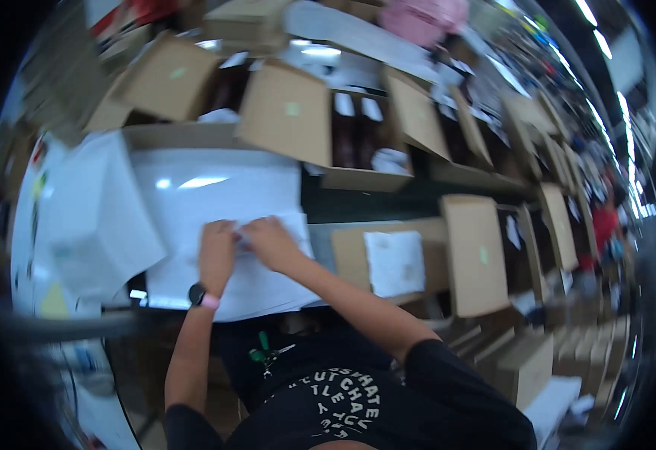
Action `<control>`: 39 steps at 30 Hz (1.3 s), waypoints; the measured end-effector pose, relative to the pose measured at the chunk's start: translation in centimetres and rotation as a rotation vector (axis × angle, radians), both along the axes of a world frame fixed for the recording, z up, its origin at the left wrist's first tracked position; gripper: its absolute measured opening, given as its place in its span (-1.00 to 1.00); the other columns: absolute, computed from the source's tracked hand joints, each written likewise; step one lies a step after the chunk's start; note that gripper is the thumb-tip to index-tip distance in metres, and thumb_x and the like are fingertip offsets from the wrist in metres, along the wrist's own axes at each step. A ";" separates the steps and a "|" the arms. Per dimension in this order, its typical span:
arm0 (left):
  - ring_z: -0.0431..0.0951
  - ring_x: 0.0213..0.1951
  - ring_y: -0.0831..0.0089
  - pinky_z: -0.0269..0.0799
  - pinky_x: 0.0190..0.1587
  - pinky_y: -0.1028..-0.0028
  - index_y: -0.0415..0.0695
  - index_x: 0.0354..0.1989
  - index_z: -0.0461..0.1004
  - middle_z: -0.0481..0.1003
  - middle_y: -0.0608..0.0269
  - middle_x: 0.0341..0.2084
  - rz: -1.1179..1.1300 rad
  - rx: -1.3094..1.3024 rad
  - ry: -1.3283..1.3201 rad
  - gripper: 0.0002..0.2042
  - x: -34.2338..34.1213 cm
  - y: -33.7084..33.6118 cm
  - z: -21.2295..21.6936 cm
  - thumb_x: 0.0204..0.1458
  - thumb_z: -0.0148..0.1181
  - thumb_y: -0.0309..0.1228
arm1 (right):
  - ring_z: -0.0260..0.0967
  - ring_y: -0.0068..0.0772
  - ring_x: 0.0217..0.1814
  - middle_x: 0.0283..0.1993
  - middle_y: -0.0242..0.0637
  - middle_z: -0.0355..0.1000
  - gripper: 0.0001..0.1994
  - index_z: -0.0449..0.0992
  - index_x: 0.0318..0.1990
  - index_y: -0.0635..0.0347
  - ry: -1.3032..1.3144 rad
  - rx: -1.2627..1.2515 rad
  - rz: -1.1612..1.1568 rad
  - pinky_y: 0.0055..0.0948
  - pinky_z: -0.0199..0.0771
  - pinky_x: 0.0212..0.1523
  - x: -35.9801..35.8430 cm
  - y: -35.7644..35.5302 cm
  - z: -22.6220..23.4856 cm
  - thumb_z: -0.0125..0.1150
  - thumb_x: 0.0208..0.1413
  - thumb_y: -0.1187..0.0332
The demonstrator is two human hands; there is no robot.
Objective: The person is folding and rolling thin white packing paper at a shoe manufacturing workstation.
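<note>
My left hand (217,249) and my right hand (271,244) meet over a stack of large white sheets (185,202). Both have their fingers curled in and closed. A small pale bit shows between the fingertips, too blurred to name. The sheets look thin, with light glaring off a glossy surface among them. A dark watch (197,293) and a pink band sit on my left wrist. Beside the stack, on the left, a white sheet (103,210) stands up in a fold.
Open cardboard boxes (287,112) with dark shoes or boots (354,135) and white paper inside stand in rows beyond and to the right. A flat white packet (394,262) lies on cardboard at right. Green-handled scissors (262,351) hang at my front. A person in pink (425,19) is across.
</note>
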State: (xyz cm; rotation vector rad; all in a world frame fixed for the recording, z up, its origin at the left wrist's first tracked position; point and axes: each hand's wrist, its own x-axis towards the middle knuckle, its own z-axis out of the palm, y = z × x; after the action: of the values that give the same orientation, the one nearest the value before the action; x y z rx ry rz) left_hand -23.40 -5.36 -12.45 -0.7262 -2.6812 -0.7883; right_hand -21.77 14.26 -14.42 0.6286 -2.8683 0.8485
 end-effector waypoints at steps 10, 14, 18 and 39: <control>0.61 0.18 -0.13 0.33 0.54 -0.06 -0.25 0.21 0.62 0.65 -0.06 0.11 -0.030 -0.069 -0.059 -0.73 -1.7 1.4 -0.2 0.41 0.23 -0.49 | 0.48 0.10 0.41 0.24 0.02 0.60 -0.67 0.71 0.11 0.25 -0.142 0.231 -0.163 0.08 0.38 0.48 -2.7 0.8 2.9 0.45 0.27 0.29; 0.61 0.18 -0.13 0.39 0.46 0.01 -0.25 0.21 0.63 0.65 -0.04 0.10 0.013 -0.135 -0.279 -0.73 -4.6 0.3 -0.1 0.42 0.21 -0.47 | 0.43 0.06 0.40 0.22 0.02 0.56 -0.57 0.60 0.17 0.39 0.230 0.111 -0.077 0.04 0.32 0.56 -0.3 -1.0 2.2 0.43 0.21 0.33; 0.58 0.22 -0.11 0.45 0.34 0.04 -0.24 0.23 0.61 0.61 -0.05 0.14 0.066 -0.139 0.323 -0.73 -3.9 1.5 0.2 0.42 0.21 -0.49 | 0.51 -0.05 0.24 0.08 -0.08 0.55 -0.57 0.55 0.16 0.38 0.445 0.209 -0.170 0.00 0.36 0.52 -1.6 -1.2 0.8 0.40 0.16 0.41; 0.51 0.46 0.08 0.41 0.56 0.05 -0.28 0.61 0.20 0.51 -0.11 0.43 -0.188 1.270 -1.081 -0.12 10.3 4.6 4.9 0.23 0.61 -0.25 | 0.64 0.08 0.25 0.30 0.13 0.57 -0.26 0.42 0.45 0.23 -0.442 -0.669 -0.268 -0.08 0.64 0.27 13.8 1.8 9.0 0.63 0.20 0.16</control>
State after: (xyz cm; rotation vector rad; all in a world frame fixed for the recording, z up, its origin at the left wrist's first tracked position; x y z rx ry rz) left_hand -13.07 -0.75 -7.60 -0.1575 -1.8770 -3.0956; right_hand -7.95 16.07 -5.40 -0.0256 -2.6164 1.9457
